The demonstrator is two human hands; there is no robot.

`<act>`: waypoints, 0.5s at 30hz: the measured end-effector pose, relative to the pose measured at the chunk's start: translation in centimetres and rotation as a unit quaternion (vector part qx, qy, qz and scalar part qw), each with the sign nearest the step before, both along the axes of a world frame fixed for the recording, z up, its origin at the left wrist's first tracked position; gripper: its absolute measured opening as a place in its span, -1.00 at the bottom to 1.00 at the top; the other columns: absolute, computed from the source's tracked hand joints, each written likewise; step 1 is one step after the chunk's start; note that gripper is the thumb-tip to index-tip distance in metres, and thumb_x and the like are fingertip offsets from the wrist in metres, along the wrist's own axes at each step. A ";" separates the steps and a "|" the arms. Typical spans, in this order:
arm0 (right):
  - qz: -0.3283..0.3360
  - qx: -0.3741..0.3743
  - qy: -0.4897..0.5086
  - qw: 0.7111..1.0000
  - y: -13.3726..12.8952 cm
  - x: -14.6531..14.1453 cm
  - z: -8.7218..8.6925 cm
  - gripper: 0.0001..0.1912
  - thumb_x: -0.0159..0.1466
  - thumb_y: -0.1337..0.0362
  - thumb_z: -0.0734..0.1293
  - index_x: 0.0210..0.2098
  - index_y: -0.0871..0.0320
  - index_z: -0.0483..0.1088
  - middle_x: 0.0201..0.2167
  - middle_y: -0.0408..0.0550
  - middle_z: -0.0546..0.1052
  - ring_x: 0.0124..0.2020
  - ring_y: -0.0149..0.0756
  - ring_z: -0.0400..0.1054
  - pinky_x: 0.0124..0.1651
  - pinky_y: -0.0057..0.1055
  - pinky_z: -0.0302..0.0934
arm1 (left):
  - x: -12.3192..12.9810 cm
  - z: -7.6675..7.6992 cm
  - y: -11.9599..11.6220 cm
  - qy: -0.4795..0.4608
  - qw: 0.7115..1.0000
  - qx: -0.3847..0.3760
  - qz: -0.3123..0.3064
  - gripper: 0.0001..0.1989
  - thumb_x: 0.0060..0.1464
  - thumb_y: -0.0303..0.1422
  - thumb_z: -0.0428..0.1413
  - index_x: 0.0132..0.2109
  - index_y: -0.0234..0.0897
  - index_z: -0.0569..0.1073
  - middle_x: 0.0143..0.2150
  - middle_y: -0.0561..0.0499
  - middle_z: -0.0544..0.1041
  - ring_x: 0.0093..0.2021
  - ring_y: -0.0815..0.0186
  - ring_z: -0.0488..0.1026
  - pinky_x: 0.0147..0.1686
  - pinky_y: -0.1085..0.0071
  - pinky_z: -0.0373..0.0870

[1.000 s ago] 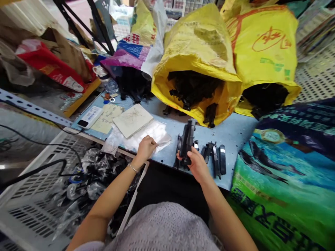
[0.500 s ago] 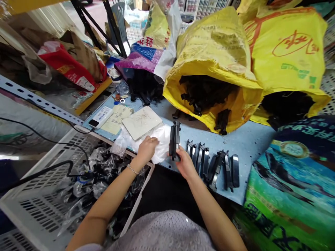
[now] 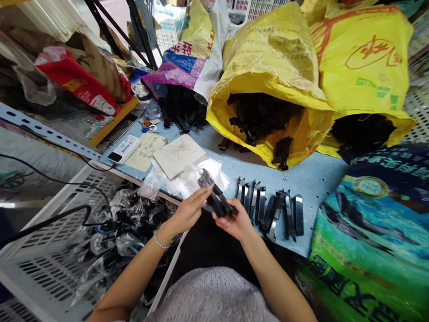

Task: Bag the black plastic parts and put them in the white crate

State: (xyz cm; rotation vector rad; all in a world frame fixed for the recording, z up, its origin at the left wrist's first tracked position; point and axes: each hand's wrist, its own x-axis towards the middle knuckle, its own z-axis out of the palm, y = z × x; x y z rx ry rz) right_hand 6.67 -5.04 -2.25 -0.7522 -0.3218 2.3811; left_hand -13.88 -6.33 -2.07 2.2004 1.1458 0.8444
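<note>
Both my hands meet over the table's front edge around a black plastic part, which lies tilted. My left hand has its fingers against the part's upper end. My right hand grips it from below. Just behind them lies a clear plastic bag, close to my left fingertips. To the right, several similar black parts stand in a tight row on the blue tabletop. A pale square tile rests beyond the bag.
Yellow woven sacks full of black parts lean on the table's far side. A white crate of bagged parts sits at my lower left. A patterned green sack fills the right. A note and a white device lie on the table.
My left hand has left the plastic bag and come onto the black part. The part has tipped from upright to a low slant, and the view has shifted slightly.
</note>
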 end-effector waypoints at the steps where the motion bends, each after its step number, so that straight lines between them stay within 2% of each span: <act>1: 0.004 0.004 0.018 1.000 -0.3 0.1 0.3 -0.51 0.24 -0.06 0.15 -0.26 0.25 0.45 -0.57 -0.13 0.36 -0.67 -0.51 -0.11 -0.66 -0.53 -0.08 | -0.2 -0.2 -0.3 -0.006 0.999 0.014 0.031 -0.31 0.22 -0.61 -0.15 0.43 -0.10 -0.05 0.41 -0.12 0.13 0.39 0.18 0.10 0.33 0.14 0.18; 3: 0.015 0.018 0.044 0.999 -0.9 0.0 0.5 -0.40 0.25 -0.13 0.09 -0.19 0.27 0.45 -0.60 -0.21 0.26 -0.68 -0.50 -0.21 -0.68 -0.52 -0.11 | -0.4 -0.5 -0.8 -0.007 0.996 0.062 0.071 -0.29 0.22 -0.61 -0.13 0.44 -0.11 -0.10 0.41 -0.15 0.12 0.39 0.16 0.11 0.32 0.16 0.21; 4: 0.018 0.035 0.036 0.999 -1.1 -0.2 0.5 -0.37 0.25 -0.16 0.07 -0.19 0.26 0.45 -0.61 -0.23 0.22 -0.68 -0.50 -0.22 -0.68 -0.52 -0.11 | -0.3 -0.6 -1.1 -0.005 0.994 0.086 0.066 -0.27 0.21 -0.62 -0.12 0.44 -0.11 -0.13 0.41 -0.16 0.12 0.38 0.16 0.12 0.30 0.18 0.23; 5: 0.012 0.061 0.006 0.998 -1.3 -0.5 0.5 -0.37 0.26 -0.18 0.06 -0.21 0.24 0.45 -0.62 -0.23 0.22 -0.68 -0.49 -0.18 -0.67 -0.51 -0.09 | 0.0 -0.6 -1.4 -0.001 0.994 0.103 0.045 -0.24 0.20 -0.64 -0.12 0.44 -0.11 -0.16 0.40 -0.17 0.12 0.38 0.17 0.14 0.29 0.20 0.26; 7: -0.004 0.146 -0.112 0.983 -1.7 -1.2 0.6 -0.45 0.25 -0.16 0.13 -0.23 0.20 0.45 -0.56 -0.17 0.32 -0.63 -0.45 0.03 -0.59 -0.49 0.06 | 0.8 -0.1 -2.1 0.010 0.995 0.103 -0.018 -0.22 0.16 -0.66 -0.14 0.45 -0.13 -0.17 0.39 -0.18 0.15 0.36 0.17 0.18 0.26 0.21 0.30; 8: -0.016 0.202 -0.189 0.961 -2.0 -1.5 0.8 -0.51 0.25 -0.11 0.20 -0.20 0.18 0.45 -0.48 -0.12 0.41 -0.55 -0.40 0.17 -0.50 -0.45 0.16 | 1.2 0.3 -2.5 0.020 0.995 0.085 -0.042 -0.22 0.15 -0.64 -0.12 0.45 -0.15 -0.16 0.38 -0.20 0.16 0.35 0.16 0.19 0.26 0.19 0.30; 10: -0.014 0.314 -0.314 0.896 -2.8 -1.7 1.4 -0.58 0.22 0.02 0.33 -0.03 0.14 0.42 -0.24 -0.05 0.50 -0.34 -0.29 0.33 -0.28 -0.36 0.27 | 1.4 1.4 -3.3 0.040 0.997 0.040 -0.061 -0.22 0.13 -0.57 -0.05 0.44 -0.19 -0.10 0.36 -0.23 0.20 0.32 0.10 0.23 0.23 0.12 0.33; 11: 0.011 0.359 -0.335 0.871 -3.3 -1.6 1.9 -0.52 0.21 0.07 0.37 0.07 0.11 0.36 -0.14 -0.03 0.51 -0.28 -0.26 0.36 -0.21 -0.33 0.29 | 1.1 2.1 -3.8 0.044 0.997 0.029 -0.058 -0.24 0.13 -0.52 0.00 0.43 -0.17 -0.04 0.32 -0.22 0.27 0.28 0.09 0.29 0.21 0.10 0.35; 13: 0.097 0.423 -0.299 0.850 -4.0 -0.6 3.0 -0.38 0.22 0.08 0.38 0.22 0.08 0.23 -0.06 -0.01 0.51 -0.22 -0.24 0.40 -0.17 -0.31 0.31 | -0.7 3.6 -5.3 0.046 0.998 0.013 -0.030 -0.32 0.12 -0.44 0.08 0.37 -0.05 0.15 0.19 -0.14 0.43 0.15 0.12 0.43 0.15 0.10 0.40; 15: 0.159 0.466 -0.297 0.818 -4.0 1.4 4.1 -0.43 0.28 0.07 0.33 0.24 0.05 0.23 -0.10 -0.02 0.53 -0.21 -0.24 0.44 -0.16 -0.31 0.33 | -4.1 4.6 -7.2 0.074 0.996 -0.049 -0.002 -0.45 0.12 -0.38 0.12 0.26 0.09 0.33 0.09 -0.05 0.52 0.07 0.14 0.49 0.11 0.15 0.44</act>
